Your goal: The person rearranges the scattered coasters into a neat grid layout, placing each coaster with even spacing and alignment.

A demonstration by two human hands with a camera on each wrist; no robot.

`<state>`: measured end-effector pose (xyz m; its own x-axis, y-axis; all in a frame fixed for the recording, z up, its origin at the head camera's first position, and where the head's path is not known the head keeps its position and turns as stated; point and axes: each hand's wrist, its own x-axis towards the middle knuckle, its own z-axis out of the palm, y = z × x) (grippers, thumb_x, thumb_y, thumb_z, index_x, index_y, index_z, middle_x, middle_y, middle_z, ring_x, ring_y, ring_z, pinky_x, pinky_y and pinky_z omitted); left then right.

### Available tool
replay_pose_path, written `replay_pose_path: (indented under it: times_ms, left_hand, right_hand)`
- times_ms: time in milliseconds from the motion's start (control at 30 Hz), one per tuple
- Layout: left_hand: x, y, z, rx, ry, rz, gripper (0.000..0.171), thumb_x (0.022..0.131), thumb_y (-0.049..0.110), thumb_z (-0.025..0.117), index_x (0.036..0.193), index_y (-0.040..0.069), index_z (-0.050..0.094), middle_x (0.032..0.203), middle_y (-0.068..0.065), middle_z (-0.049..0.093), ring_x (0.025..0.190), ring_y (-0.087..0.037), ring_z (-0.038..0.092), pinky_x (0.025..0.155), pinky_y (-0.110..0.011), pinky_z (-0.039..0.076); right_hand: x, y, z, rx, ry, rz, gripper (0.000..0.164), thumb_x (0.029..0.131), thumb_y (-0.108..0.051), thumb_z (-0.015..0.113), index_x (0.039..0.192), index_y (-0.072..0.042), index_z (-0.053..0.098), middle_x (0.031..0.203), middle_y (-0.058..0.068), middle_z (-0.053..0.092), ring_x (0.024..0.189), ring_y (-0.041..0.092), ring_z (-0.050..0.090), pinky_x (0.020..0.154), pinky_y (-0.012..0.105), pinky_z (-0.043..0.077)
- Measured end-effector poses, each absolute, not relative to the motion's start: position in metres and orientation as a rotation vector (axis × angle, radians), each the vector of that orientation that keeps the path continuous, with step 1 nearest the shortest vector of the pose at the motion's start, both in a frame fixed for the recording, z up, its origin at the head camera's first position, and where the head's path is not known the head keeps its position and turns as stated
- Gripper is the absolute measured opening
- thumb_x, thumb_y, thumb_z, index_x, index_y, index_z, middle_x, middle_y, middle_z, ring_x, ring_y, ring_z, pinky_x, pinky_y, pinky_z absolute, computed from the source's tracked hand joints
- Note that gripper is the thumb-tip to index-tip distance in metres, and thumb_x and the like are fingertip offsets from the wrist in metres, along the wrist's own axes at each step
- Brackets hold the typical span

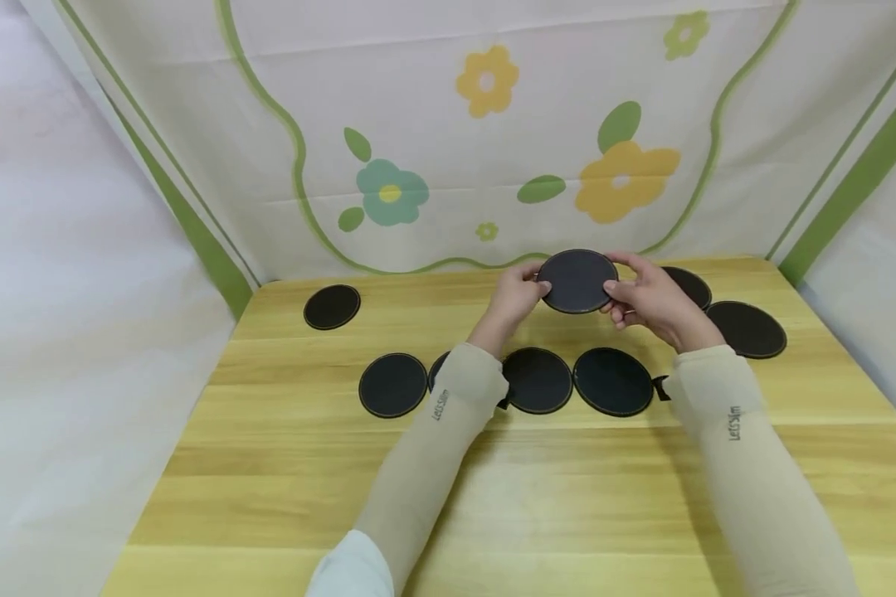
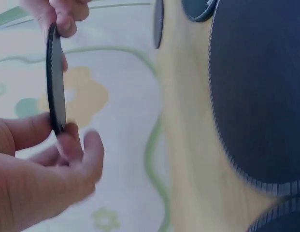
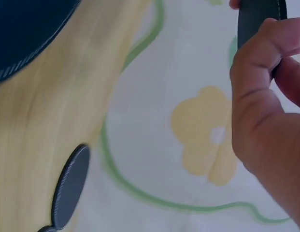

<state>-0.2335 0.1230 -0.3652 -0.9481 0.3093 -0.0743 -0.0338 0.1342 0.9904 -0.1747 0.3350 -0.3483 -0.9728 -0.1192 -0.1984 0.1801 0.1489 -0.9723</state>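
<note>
A round black coaster (image 1: 577,282) with a stitched rim is held up above the back of the table between both hands. My left hand (image 1: 513,300) pinches its left edge between thumb and fingers, and my right hand (image 1: 653,300) pinches the right edge. In the left wrist view the coaster (image 2: 56,82) appears nearly edge-on, one hand at each end. The right wrist view shows part of the coaster (image 3: 256,21) in the fingers of the right hand (image 3: 265,101).
Nearer me, several black coasters lie in a row, among them a left one (image 1: 392,385), a middle one (image 1: 538,381) and a right one (image 1: 613,381). Another coaster (image 1: 332,307) lies at the back left, and two (image 1: 747,329) at the right. A flowered cloth (image 1: 433,99) hangs behind the table.
</note>
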Motion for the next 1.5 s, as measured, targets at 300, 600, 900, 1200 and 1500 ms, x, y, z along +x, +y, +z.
replay_pose_path:
  times_ms: [300,600,900,1200,1500]
  left_hand:
    - [-0.207,0.066,-0.343,0.525,1.797,1.889,0.062,0.105,0.003,0.053,0.161,0.013,0.029,0.088,-0.03,0.065,0.06,-0.017,0.062,0.074,-0.037,0.06]
    - [-0.168,0.014,-0.339,0.676,1.734,1.803,0.073,0.105,0.004,0.054,0.164,0.022,0.014,0.078,-0.017,0.068,0.067,-0.02,0.066,0.077,-0.043,0.059]
    - [-0.138,-0.011,-0.348,0.599,1.758,1.772,0.074,0.104,0.0,0.054,0.164,0.019,0.015,0.077,-0.016,0.069,0.064,-0.021,0.067,0.074,-0.047,0.06]
    - [-0.111,-0.031,-0.352,0.568,1.853,1.684,0.074,0.102,-0.003,0.056,0.163,0.013,0.018,0.075,-0.023,0.07,0.059,-0.028,0.067,0.063,-0.039,0.059]
    - [-0.084,-0.053,-0.357,0.46,1.895,1.553,0.072,0.1,-0.006,0.056,0.162,0.007,0.021,0.069,-0.022,0.068,0.051,-0.026,0.059,0.061,-0.041,0.059]
  right_hand:
    - [-0.144,0.312,-0.339,-0.236,1.811,-2.225,0.076,0.106,-0.011,0.054,0.165,-0.016,0.006,0.072,0.01,0.069,0.053,0.017,0.06,0.052,0.029,0.053]
    - [-0.112,0.274,-0.346,-0.387,1.749,-2.239,0.071,0.106,-0.005,0.051,0.163,-0.012,0.009,0.07,0.008,0.068,0.05,0.013,0.059,0.047,0.026,0.052]
    - [-0.086,0.253,-0.352,-0.376,1.834,-2.099,0.074,0.106,-0.006,0.054,0.164,-0.013,0.007,0.071,0.009,0.066,0.051,0.013,0.06,0.049,0.028,0.054]
    - [-0.064,0.235,-0.359,-0.373,1.8,-1.979,0.079,0.104,-0.003,0.055,0.164,-0.019,0.006,0.071,0.016,0.065,0.05,0.016,0.059,0.048,0.032,0.054]
    - [-0.049,0.212,-0.37,-0.291,1.73,-1.852,0.077,0.101,-0.003,0.061,0.157,-0.017,0.011,0.07,0.016,0.062,0.047,0.016,0.055,0.046,0.03,0.052]
